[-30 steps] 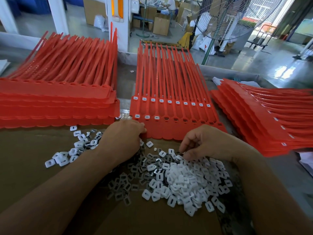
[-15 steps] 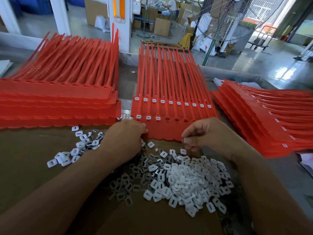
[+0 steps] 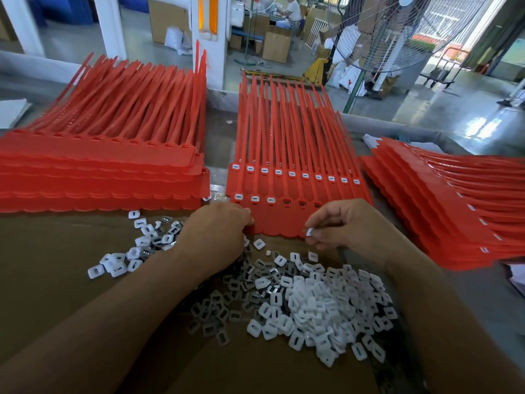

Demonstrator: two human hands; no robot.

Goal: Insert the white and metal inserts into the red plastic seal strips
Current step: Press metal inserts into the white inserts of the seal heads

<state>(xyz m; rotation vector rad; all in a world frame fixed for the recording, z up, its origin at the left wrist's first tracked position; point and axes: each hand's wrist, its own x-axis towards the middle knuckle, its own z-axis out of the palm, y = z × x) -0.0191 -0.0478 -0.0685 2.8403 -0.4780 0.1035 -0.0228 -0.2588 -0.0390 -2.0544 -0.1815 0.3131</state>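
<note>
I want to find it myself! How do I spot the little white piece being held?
Look at the middle stack of red plastic seal strips, straight ahead. At its near edge, the right hand pinches one small white plastic insert in its fingertips. It alone is held up; the rest lie on the brown cardboard or sit in strips.

I see three stacks of red seal strips [image 3: 284,223] along my desk's [image 3: 51,302] far edge, loose inserts [image 3: 312,307] heaped nearer the front.
</note>
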